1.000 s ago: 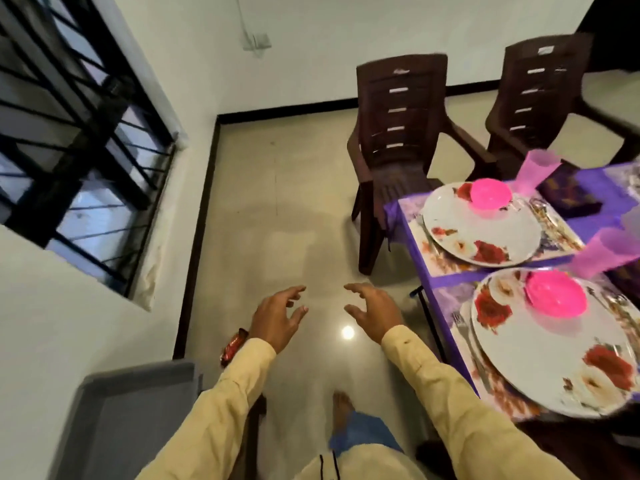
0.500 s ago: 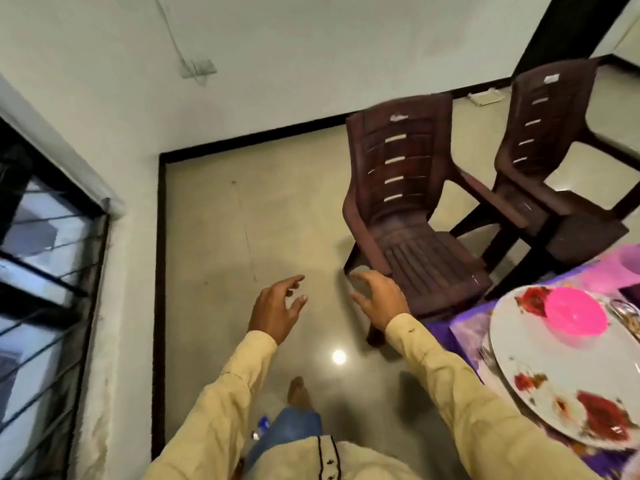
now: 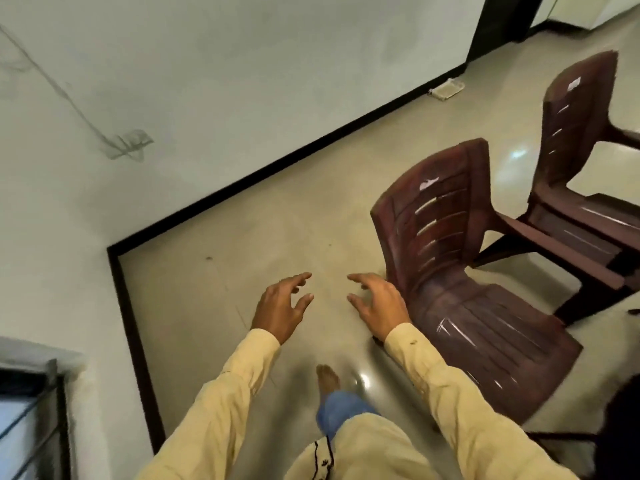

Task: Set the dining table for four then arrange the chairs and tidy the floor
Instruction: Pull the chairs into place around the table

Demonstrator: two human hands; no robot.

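The left grip (image 3: 280, 308) and right grip (image 3: 379, 306), fingers apart and empty, hover over the floor (image 3: 242, 244) beside the chair (image 3: 478, 306).

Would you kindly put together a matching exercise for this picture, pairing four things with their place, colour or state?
Things:
1. left hand
2. nearer chair
3. bare foot
4. white flat object

Descriptions:
A. lies by the black skirting, far from the hands
B. brown and slatted, just right of the right hand
C. open, fingers spread, holding nothing
D. on the floor, below and between both hands

Pairs: 1-C, 2-B, 3-D, 4-A
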